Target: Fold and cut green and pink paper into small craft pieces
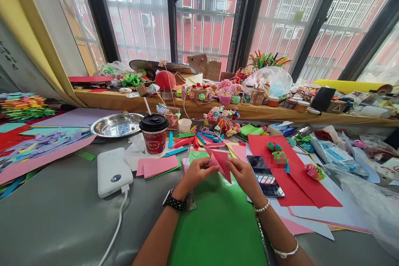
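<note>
A small folded piece of pink paper [220, 163] is held up between my two hands, its lower corner pointing down. My left hand [199, 173] pinches its left side between thumb and fingers. On the right side, my right hand [245, 174] grips the edge the same way. Beneath them lies a green sheet [215, 224] with a smooth surface. Left of my hands, pink paper rectangles [157, 166] rest over green ones. A phone [266, 176] with a lit screen lies just right of my right hand.
A white power bank [114, 172] with a cable sits at left, near a lidded paper cup [154, 135] with a straw. Behind are a metal tray [116, 125] and coloured paper strips [199, 138]. Red sheets [299, 174] lie at right, beside plastic bags [368, 199]. Crafts crowd the windowsill [131, 102].
</note>
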